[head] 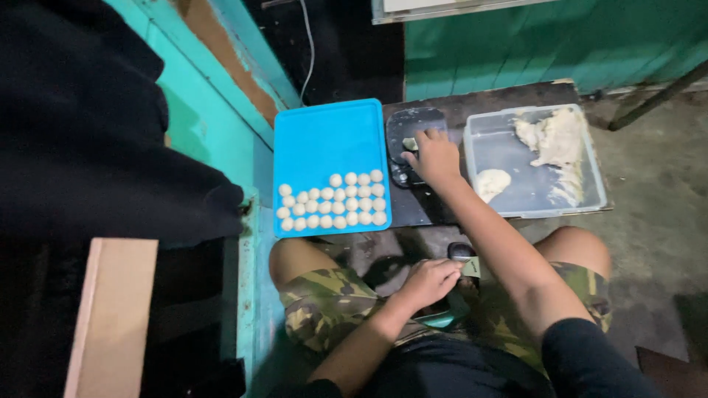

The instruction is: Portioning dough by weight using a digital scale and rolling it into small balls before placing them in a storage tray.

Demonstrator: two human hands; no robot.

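My right hand reaches out over a small black kitchen scale and its fingers close around a small piece of dough on the scale's plate. My left hand rests in my lap between my knees, gripping a dark tool with a teal handle; its exact shape is hidden by the hand. Left of the scale lies a blue tray with several small round dough balls lined up in rows along its near edge.
A clear plastic tub to the right of the scale holds a large lump of dough and a smaller piece. All stand on a low dark table. A teal wooden wall runs along the left, a concrete floor lies on the right.
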